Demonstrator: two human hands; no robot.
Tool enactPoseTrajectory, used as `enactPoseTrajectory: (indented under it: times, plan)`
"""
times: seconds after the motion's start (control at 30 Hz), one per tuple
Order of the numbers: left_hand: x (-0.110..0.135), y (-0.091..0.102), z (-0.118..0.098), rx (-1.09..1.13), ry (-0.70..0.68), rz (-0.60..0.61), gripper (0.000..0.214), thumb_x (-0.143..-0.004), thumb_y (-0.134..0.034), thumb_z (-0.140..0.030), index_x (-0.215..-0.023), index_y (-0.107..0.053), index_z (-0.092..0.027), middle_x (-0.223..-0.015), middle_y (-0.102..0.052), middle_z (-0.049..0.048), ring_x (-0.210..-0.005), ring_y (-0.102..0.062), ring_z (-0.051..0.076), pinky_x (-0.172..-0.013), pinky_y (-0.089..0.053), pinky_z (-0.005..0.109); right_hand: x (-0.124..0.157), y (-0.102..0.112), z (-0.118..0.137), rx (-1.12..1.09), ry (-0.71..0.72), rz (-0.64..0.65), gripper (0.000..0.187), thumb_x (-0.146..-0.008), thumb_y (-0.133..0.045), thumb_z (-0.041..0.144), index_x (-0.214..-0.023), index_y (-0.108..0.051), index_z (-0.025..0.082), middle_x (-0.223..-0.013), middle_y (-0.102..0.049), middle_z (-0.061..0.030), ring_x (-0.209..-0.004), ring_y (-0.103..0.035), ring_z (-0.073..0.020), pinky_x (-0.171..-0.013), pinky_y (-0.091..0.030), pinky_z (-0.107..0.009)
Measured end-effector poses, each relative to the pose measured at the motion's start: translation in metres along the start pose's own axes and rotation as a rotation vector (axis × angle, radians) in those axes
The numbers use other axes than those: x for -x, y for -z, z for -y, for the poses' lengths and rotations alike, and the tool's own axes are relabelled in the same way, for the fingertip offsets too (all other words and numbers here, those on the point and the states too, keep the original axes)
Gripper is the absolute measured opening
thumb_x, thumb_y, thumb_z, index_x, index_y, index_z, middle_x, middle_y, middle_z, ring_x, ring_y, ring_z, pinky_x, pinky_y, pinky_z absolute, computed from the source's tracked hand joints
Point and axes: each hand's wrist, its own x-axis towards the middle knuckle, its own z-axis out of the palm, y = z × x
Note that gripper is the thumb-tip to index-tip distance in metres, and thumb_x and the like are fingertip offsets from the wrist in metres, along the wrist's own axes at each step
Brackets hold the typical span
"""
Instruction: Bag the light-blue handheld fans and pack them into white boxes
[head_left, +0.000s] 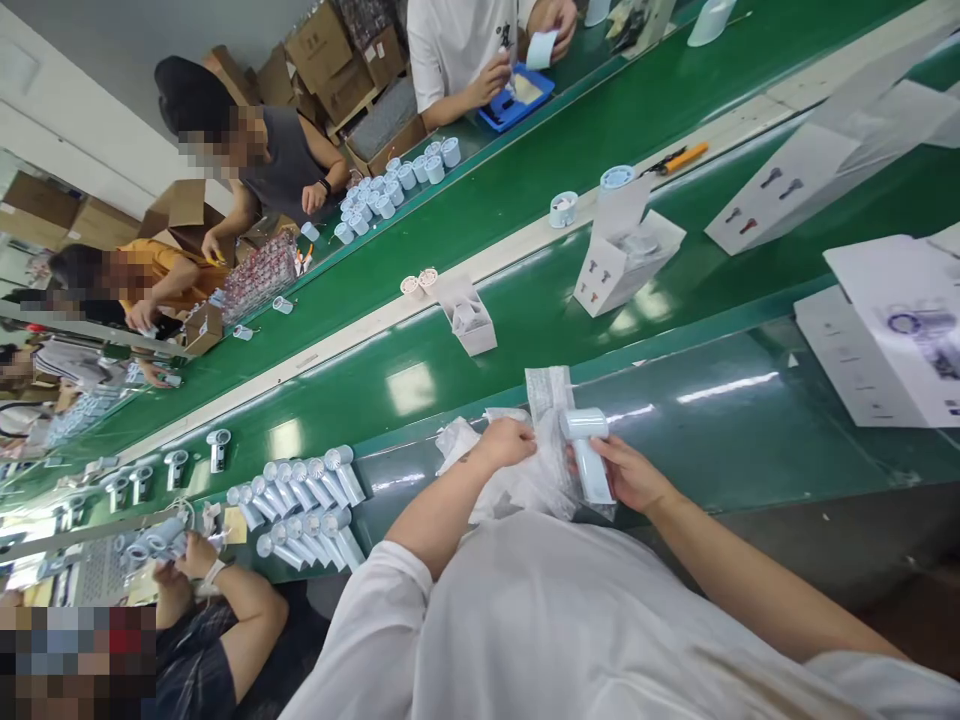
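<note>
Pale blue plastic stands out in the head view: a handheld blower (589, 462) is clenched in the person's right hand (631, 476), the fingers (571, 458) wrapped around its handle from behind. Its long axis runs roughly toward the person's chest, tilted slightly, with the round head at the far end and the handle's foot near the torso. The right hand is the nearer one, while the left hand (504, 445) is just beside the blower and closed on a crumpled translucent plastic bag (529, 482), which lies against the handle. Both are held above the edge of a glossy green counter (720, 425). To the left, rows of matching blowers (307, 510) lie side by side within a co-worker's reach. To the right stand a white carton (628, 265) and printed white sheets (892, 330). The carton and sheets carry small product pictures, but no brand or wording can be read, and the blower shows no legible label.
</note>
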Motion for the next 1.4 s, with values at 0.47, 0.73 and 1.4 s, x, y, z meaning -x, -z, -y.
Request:
enactPoseTrajectory:
  times: [0.47,0.73,1.4]
  plan:
    - [0.070,0.019,-0.030,-0.040,-0.620,-0.203,0.005,-0.080,-0.065,-0.020,-0.082,-0.070,-0.020,-0.083,-0.069,0.0030,-0.083,-0.064,0.017,-0.082,-0.053,0.028,0.121,-0.033,0.087,-0.040,-0.232,0.342,0.066,-0.052,-0.095,0.046,-0.106,-0.063,0.026,-0.086,-0.074,-0.0060,-0.069,-0.074,-0.0261,-0.056,-0.063,-0.035]
    - [0.067,0.012,-0.008,0.349,-0.484,-0.326,0.028,-0.095,-0.054,-0.039,-0.093,-0.071,-0.016,-0.081,-0.071,0.0041,-0.073,-0.064,0.015,-0.072,-0.057,0.029,0.117,-0.050,0.089,0.099,-0.198,0.145,0.047,-0.066,-0.090,0.042,-0.103,-0.069,0.022,-0.083,-0.076,-0.0067,-0.077,-0.075,-0.0259,-0.060,-0.064,-0.033]
    - [0.084,-0.034,-0.017,-0.283,-0.948,-0.142,0.026,-0.097,-0.043,-0.025,-0.099,-0.069,-0.019,-0.090,-0.071,0.0108,-0.093,-0.070,0.023,-0.088,-0.058,0.034,0.136,-0.049,0.078,-0.284,-0.402,-0.172,0.019,-0.080,-0.075,0.017,-0.086,-0.058,0.025,-0.069,-0.068,0.0013,-0.057,-0.067,-0.0159,-0.054,-0.062,-0.025]
